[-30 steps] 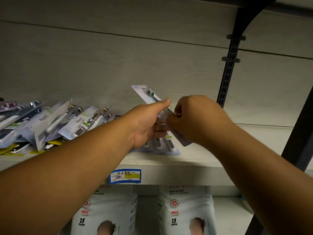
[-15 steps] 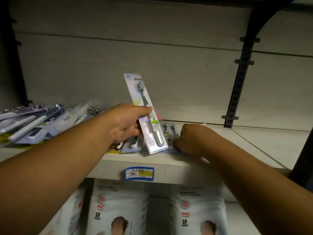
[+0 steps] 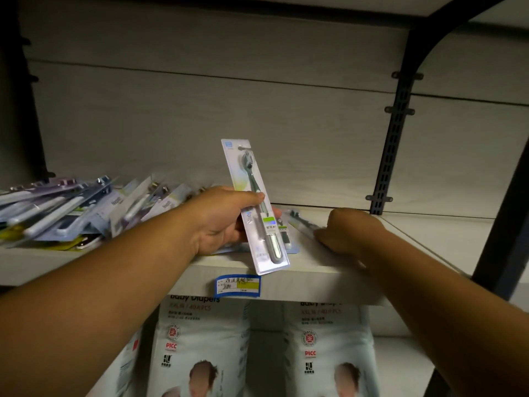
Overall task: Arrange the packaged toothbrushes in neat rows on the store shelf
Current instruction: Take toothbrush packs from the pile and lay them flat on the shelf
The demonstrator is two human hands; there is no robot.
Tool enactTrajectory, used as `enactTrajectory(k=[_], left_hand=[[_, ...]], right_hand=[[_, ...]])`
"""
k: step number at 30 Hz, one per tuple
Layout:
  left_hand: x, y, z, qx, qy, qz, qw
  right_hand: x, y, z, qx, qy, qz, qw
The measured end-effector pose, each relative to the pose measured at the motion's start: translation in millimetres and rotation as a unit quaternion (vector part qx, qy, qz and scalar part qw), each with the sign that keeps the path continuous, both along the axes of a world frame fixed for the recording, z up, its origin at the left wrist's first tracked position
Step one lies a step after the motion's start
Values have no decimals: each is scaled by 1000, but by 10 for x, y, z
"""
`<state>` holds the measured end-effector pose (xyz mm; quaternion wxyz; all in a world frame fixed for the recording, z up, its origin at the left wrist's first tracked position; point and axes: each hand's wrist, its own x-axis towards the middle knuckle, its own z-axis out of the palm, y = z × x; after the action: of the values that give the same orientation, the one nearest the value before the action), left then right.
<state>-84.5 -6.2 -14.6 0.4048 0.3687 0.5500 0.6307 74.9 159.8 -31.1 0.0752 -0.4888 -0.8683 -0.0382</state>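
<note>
Toothbrush pack (image 3: 254,207) stands almost upright just above the price label (image 3: 237,285), bristles up, its long axis leaning left at the top. The left hand (image 3: 223,222) grasps its middle. It is probably light, stiff and slick, so mid-length edges suit best. Right of the label, the right hand (image 3: 346,233) curls onto a flat pack (image 3: 300,220); I cannot tell if it grips.

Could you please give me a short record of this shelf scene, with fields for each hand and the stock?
left hand: grips the held toothbrush pack, upright and slightly tilted, over the shelf front
right hand: rests on the shelf, touching a flat pack; grip hidden
pile: toothbrush packs heaped untidily at the left
price label: blue and yellow, on the shelf front
diaper packs: on the level below
</note>
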Motion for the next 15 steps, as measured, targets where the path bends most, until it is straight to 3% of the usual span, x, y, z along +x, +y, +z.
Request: enactTrajectory(k=[3, 9, 15], left_hand=[[19, 6, 5, 10, -14, -2, 1000], [111, 194, -1, 26, -13, 46, 998], [502, 302, 109, 63, -2, -7, 998]], right_hand=[[110, -18, 52, 20, 23, -21, 999], [386, -297, 89, 105, 203, 12, 973], [660, -640, 131, 49, 442, 118, 888]])
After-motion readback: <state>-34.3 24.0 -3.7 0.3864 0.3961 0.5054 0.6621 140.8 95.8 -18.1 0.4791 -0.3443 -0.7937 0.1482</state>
